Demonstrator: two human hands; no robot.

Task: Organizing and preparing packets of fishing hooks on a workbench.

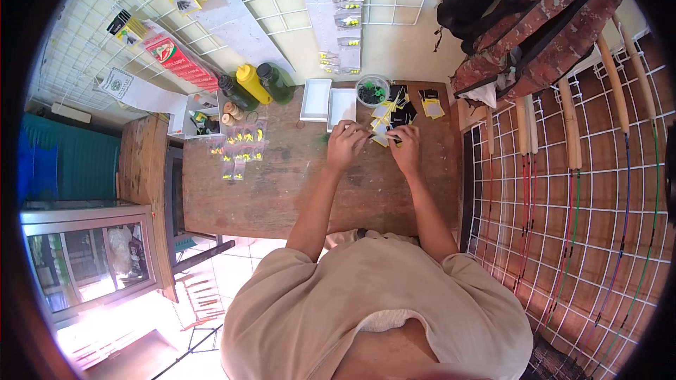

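My left hand [346, 146] and my right hand [405, 149] are raised over the far part of a wooden table [274, 190], fingertips bent toward each other. Pinched between them is a small pale item [390, 135], too small and blurred to name. Just beyond lies a loose pile of black and yellow printed cards [381, 111], partly covered by my fingers. Behind the pile stands a round clear tub [373, 91] holding black and green small parts. Two shallow white trays [342, 107] sit beyond my left hand.
Several small plastic packets [244, 142] with yellow pieces lie left, near wooden spools [230, 113], dark green bottles [274, 83] and a yellow squeeze bottle [253, 83]. More cards [432, 104] lie far right. A wire grid with fishing rods [570, 126] borders the right side; camouflage bags [533, 47] hang above.
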